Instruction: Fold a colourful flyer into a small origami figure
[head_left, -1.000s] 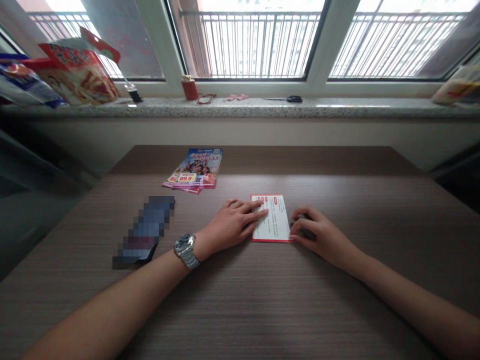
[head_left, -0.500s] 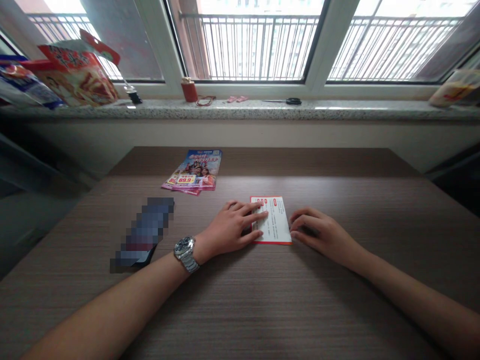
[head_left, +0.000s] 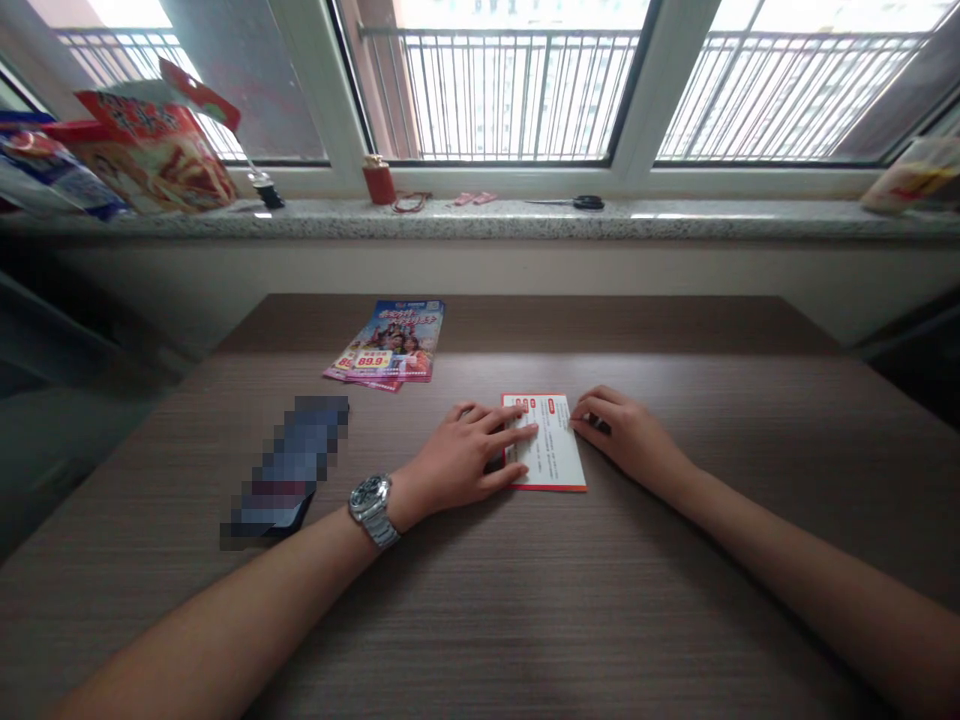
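Note:
A white printed leaflet (head_left: 553,450) with red labels and a red lower edge lies flat on the table in front of me. My left hand (head_left: 478,447), a metal watch on its wrist, rests palm down across the leaflet's left side, fingers spread. At the upper part of the right edge, my right hand (head_left: 621,428) has its thumb and fingertips drawn together in a pinch on the paper's border. Its curled fingers partly hide the contact.
Colourful leaflets (head_left: 397,340) lie in a stack farther back on the brown table (head_left: 637,350). Left of my left hand is a pixelated dark phone-like object (head_left: 289,465). The windowsill (head_left: 480,222) bears scissors (head_left: 585,202), a red container (head_left: 379,182) and food packages (head_left: 161,150).
My right hand has slid away from me, from the leaflet's lower right corner up along its right edge, and its fingertips have closed together. My left hand has stayed in place.

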